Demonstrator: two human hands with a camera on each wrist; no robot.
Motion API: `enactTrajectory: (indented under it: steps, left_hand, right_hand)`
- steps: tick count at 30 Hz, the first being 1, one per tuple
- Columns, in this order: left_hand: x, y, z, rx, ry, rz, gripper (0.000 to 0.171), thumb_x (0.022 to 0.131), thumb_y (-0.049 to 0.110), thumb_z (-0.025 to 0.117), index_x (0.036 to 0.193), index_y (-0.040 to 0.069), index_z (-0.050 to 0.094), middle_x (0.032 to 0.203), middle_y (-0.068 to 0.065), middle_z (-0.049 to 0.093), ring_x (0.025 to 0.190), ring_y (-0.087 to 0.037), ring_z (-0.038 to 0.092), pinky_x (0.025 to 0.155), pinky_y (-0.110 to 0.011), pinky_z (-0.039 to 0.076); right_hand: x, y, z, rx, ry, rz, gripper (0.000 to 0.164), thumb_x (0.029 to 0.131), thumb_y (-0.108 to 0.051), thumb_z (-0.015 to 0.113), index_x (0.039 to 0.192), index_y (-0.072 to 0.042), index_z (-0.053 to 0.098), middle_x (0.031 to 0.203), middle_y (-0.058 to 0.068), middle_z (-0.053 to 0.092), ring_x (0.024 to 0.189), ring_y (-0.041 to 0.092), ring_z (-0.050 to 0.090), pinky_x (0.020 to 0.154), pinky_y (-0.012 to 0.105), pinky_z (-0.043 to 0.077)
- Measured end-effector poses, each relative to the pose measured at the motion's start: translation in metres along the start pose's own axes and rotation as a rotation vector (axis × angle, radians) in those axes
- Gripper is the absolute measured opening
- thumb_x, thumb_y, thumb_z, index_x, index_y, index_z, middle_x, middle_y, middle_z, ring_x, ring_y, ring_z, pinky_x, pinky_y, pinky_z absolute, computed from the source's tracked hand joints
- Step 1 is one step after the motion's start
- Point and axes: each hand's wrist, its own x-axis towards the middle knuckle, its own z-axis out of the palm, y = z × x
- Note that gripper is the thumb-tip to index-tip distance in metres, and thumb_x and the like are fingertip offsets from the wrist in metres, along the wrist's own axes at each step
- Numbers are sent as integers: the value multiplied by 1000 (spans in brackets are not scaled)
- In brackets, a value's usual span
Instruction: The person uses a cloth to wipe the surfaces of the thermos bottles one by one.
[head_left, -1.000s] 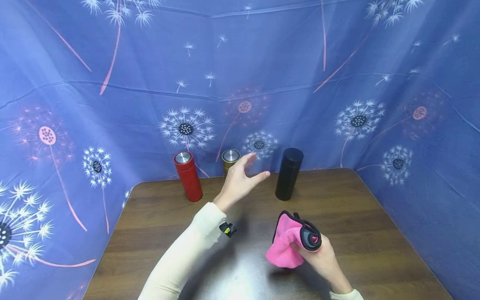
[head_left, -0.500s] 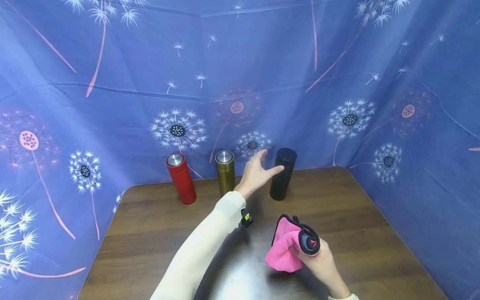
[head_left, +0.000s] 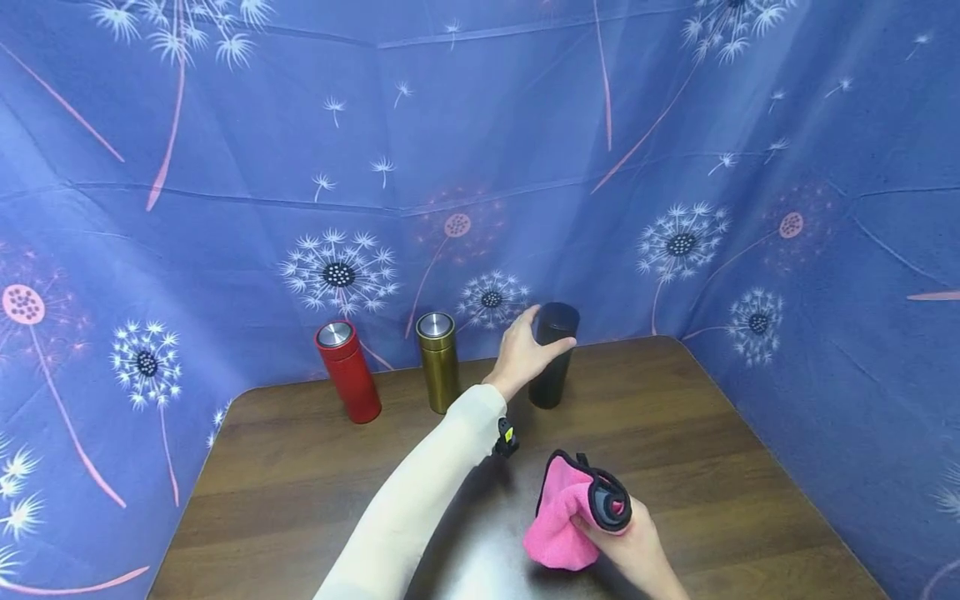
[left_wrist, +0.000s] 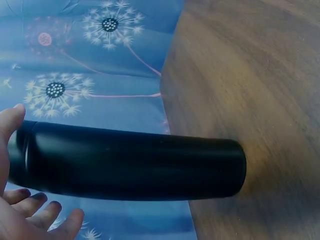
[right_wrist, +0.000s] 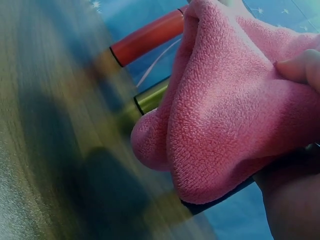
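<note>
A matte black vacuum flask [head_left: 550, 385] stands upright near the table's back edge. My left hand [head_left: 521, 354] reaches round its upper part, thumb on one side and fingers on the other. In the left wrist view the fingers [left_wrist: 45, 215] are spread beside the lid end of the flask, fairly straight and not wrapped round it. My right hand [head_left: 636, 546] grips a pink fleecy cloth [head_left: 561, 521] with black edging, bunched and partly rolled, held over the front of the table. In the right wrist view the cloth hides most of that hand's fingers.
A red flask [head_left: 351, 385] and a gold flask [head_left: 440, 371], both with silver-topped lids, stand to the left of the black one. The brown wooden table [head_left: 270, 483] ends at a blue dandelion-print curtain [head_left: 480, 150] behind and at the sides.
My left hand has moved right, from in front of the gold flask to around the black flask's top. The right hand keeps its grip on the cloth. The head view has shifted slightly.
</note>
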Motion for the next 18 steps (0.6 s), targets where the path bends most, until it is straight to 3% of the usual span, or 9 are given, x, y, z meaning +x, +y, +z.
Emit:
enactTrajectory:
  steps: [5, 11, 18]
  left_hand:
    - [2, -3, 9, -8, -8, 12, 91, 81, 54, 78, 151, 8, 42, 148, -9, 50, 133, -27, 48, 106, -44, 42]
    - [6, -3, 9, -11, 34, 22, 84, 82, 53, 78, 147, 10, 48, 142, -7, 56, 129, -25, 52, 103, -43, 45]
    - [2, -2, 4, -12, 14, 37, 82, 79, 55, 80, 145, 14, 51, 137, -3, 60, 123, -22, 57, 98, -39, 49]
  right_hand:
    - [-7, 2, 2, -19, 28, 48, 47, 62, 15, 84, 104, 1, 69, 95, -11, 70, 86, 3, 65, 77, 14, 50]
    - [-6, 4, 3, 0, 24, 12, 45, 62, 17, 83, 100, -3, 70, 92, -9, 71, 83, 4, 65, 76, 15, 50]
    - [-9, 0, 2, -59, 78, 162, 39, 63, 12, 85, 98, 4, 69, 89, -12, 70, 81, 4, 65, 73, 15, 50]
